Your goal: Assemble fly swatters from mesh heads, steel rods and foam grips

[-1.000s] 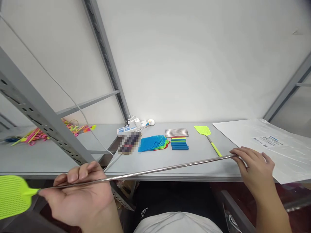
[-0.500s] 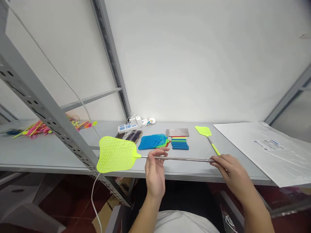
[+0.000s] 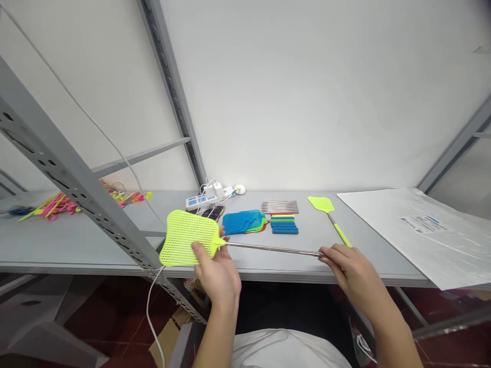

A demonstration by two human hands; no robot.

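A yellow-green fly swatter head (image 3: 186,230) is joined to a long thin metal rod (image 3: 272,249), held level above the front of the shelf. My left hand (image 3: 219,276) grips the head near its neck, thumb on the mesh and the fingers partly hidden behind. My right hand (image 3: 353,268) pinches the rod's far end. Beyond them lie a stack of mostly blue swatter heads (image 3: 236,223), a row of metal rods (image 3: 280,206) and several coloured handle tubes (image 3: 284,228). Another yellow-green fly swatter (image 3: 321,204), with a handle on it, rests near my right hand.
At the back left sits a power strip (image 3: 201,200) with plugs and cables, beside a dark box (image 3: 210,212). A large white package (image 3: 414,230) covers the right side. Left of a grey metal post (image 3: 76,179) lies a colourful pile (image 3: 63,204); a white cable hangs near the post.
My left hand has slid left from the rod onto the swatter head and closed on it. Swatter head and rod are tilted slightly, and my right hand has shifted a little left.
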